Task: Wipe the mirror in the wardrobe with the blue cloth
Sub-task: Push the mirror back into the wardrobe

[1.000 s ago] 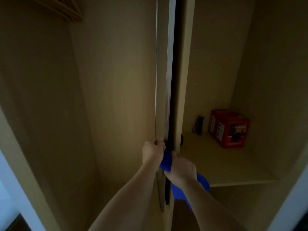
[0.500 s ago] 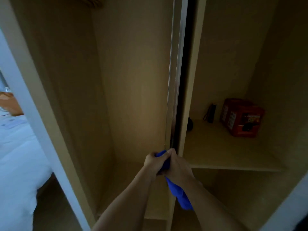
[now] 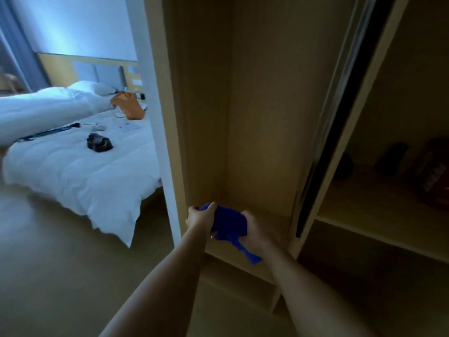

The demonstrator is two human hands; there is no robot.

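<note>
The blue cloth [image 3: 229, 221] is bunched between both hands, low in front of the open left wardrobe bay [image 3: 255, 117]. My left hand [image 3: 200, 217] grips its left end and my right hand [image 3: 255, 231] grips its right side, with a tail of cloth hanging below. The mirror [image 3: 340, 93] shows only edge-on, as a thin silvery strip in a dark slot at the bay's right side. Both hands are clear of that strip, to its lower left.
Right of the mirror edge, a dim shelf [image 3: 364, 207] carries a red box [image 3: 432, 171] and small dark items. A white wardrobe side panel [image 3: 158, 117] stands at left. Beyond it lies a white bed [image 3: 80, 171] with a dark object and an orange bag.
Both hands left the mirror's edge and dropped down to the left, now bunching the cloth between them. The view has swung left, bringing the bed into sight.
</note>
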